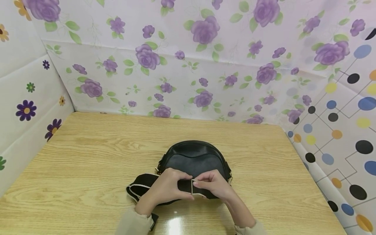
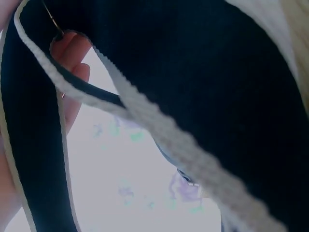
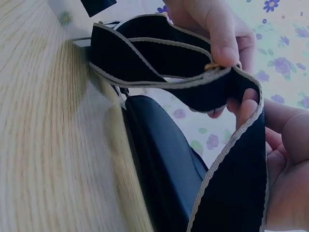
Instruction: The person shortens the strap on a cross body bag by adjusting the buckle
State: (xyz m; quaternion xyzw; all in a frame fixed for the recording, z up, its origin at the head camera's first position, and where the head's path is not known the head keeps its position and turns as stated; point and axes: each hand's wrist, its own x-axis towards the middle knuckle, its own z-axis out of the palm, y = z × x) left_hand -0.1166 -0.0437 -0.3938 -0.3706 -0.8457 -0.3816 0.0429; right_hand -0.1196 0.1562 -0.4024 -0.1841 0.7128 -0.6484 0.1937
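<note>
A black handbag (image 1: 192,163) with a rounded top lies on the table, with both hands at its near side. Its wide black strap (image 1: 144,180), edged in white, loops out to the left. A thin metal slider (image 1: 192,186) crosses the strap between the hands. My left hand (image 1: 167,186) grips the strap beside the slider, its thumb at the lower edge. From the other side, my right hand (image 1: 215,186) pinches the strap close to the slider. The right wrist view shows the slider (image 3: 212,66) under the left thumb. Strap (image 2: 207,77) fills much of the left wrist view.
A wood-grain table (image 1: 88,156) holds the bag. Behind it hangs a floral sheet (image 1: 176,75), with a dotted sheet (image 1: 332,140) on the right and another flowered one (image 1: 29,88) on the left. A dark strap end (image 1: 154,222) lies beside the left sleeve.
</note>
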